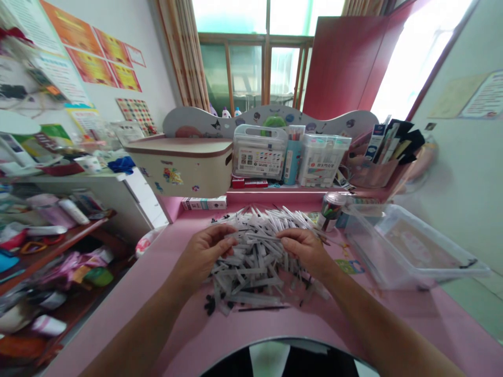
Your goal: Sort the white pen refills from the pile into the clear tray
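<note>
While two hands flank one strip heap, one clear bin sits nearby.

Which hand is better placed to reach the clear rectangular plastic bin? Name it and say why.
Probably the right hand: the bin is on its side of the pink table, while the left hand is across the pile of translucent whitish strips, farther away.
</note>
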Action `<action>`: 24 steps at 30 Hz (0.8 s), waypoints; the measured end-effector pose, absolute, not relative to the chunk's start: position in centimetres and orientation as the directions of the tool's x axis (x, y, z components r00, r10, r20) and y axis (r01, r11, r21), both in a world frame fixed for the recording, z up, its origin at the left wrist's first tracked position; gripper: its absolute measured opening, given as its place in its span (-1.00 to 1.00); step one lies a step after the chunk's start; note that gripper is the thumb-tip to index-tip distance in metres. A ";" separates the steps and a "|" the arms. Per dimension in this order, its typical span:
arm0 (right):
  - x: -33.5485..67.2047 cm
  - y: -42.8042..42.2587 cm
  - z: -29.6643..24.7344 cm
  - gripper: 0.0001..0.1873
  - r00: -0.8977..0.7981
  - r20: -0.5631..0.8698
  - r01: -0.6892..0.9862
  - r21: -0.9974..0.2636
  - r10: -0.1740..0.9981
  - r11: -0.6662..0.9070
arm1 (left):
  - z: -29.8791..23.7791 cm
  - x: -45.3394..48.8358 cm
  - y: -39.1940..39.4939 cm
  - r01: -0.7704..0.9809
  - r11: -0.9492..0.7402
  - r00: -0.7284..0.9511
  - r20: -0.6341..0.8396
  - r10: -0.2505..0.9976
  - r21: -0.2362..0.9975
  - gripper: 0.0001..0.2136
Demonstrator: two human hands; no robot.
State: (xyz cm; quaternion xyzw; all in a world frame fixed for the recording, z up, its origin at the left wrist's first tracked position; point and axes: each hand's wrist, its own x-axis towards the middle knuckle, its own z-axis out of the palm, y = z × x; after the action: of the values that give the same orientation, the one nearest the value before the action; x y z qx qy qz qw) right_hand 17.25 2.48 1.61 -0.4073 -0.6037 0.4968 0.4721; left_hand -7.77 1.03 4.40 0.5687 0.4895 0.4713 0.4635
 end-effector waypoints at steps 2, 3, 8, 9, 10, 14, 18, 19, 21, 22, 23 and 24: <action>17.4 2.4 1.8 -0.74 -0.233 0.192 0.095 -0.971 0.953 0.219 | 4.5 -7.3 1.0 0.098 -0.101 0.042 0.098 0.994 0.990 -0.70; 17.4 2.4 1.8 -0.75 -0.237 0.203 0.123 -0.964 0.950 0.237 | 4.5 -7.2 1.0 0.098 -0.112 0.033 0.109 0.994 0.989 -0.71; 17.2 2.5 1.6 -0.75 -0.253 0.212 0.205 -0.942 0.944 0.267 | 4.0 -7.0 1.0 0.151 -0.147 0.054 0.140 0.989 0.977 -0.73; 17.2 2.5 1.6 -0.75 -0.251 0.213 0.216 -0.939 0.944 0.269 | 3.9 -7.0 1.0 0.163 -0.153 0.062 0.145 0.987 0.975 -0.73; 17.2 2.5 1.6 -0.75 -0.248 0.216 0.223 -0.936 0.944 0.272 | 3.8 -7.1 1.0 0.172 -0.163 0.065 0.154 0.986 0.971 -0.73; 17.3 2.5 1.6 -0.73 -0.264 0.217 0.257 -0.923 0.940 0.285 | 3.6 -7.1 1.1 0.218 -0.208 0.079 0.196 0.977 0.954 -0.74; 17.4 2.6 1.7 -0.75 -0.274 0.223 0.300 -0.905 0.936 0.303 | 3.6 -7.2 1.2 0.245 -0.233 0.096 0.215 0.972 0.941 -0.75; 17.5 2.6 1.7 -0.76 -0.274 0.227 0.307 -0.900 0.934 0.309 | 3.6 -7.2 1.2 0.257 -0.242 0.103 0.222 0.970 0.936 -0.75; 17.5 2.6 1.7 -0.76 -0.275 0.231 0.312 -0.897 0.933 0.314 | 3.5 -7.2 1.3 0.278 -0.258 0.125 0.231 0.965 0.925 -0.77; 17.5 2.6 1.7 -0.76 -0.281 0.228 0.310 -0.898 0.932 0.313 | 3.4 -7.2 1.3 0.280 -0.259 0.139 0.228 0.964 0.924 -0.77; 17.5 2.6 1.7 -0.76 -0.293 0.221 0.305 -0.901 0.930 0.310 | 3.4 -7.2 1.3 0.275 -0.253 0.151 0.219 0.964 0.927 -0.77; 17.5 2.6 1.7 -0.76 -0.310 0.211 0.299 -0.904 0.927 0.306 | 3.3 -7.2 1.3 0.264 -0.242 0.160 0.205 0.966 0.934 -0.76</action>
State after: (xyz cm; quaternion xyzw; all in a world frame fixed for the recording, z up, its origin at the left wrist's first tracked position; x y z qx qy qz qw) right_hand 17.49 2.64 1.72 -0.4345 -0.7050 0.3976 0.3950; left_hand -7.19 1.29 3.34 0.6510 0.4723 0.4440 0.3950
